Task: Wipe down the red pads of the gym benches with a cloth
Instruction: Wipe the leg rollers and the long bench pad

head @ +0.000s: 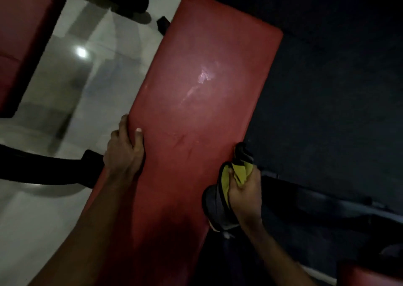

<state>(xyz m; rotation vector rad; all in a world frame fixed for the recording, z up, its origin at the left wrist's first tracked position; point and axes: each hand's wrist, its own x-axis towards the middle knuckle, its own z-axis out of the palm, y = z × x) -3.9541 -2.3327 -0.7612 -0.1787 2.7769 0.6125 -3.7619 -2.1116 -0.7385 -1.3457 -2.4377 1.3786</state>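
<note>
The left hand (124, 150) clasps the left edge of the long red pad (202, 85), thumb on top; the right hand (244, 189) clutches a bunched yellow-and-dark cloth (235, 172) against the pad's right edge.

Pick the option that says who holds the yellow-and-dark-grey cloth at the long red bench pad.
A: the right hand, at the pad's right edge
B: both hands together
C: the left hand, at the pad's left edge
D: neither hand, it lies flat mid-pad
A: the right hand is curled round the bunched yellow-and-dark-grey cloth at the right edge of the long red bench pad, while the left hand grips the pad's left edge without any cloth.
</note>
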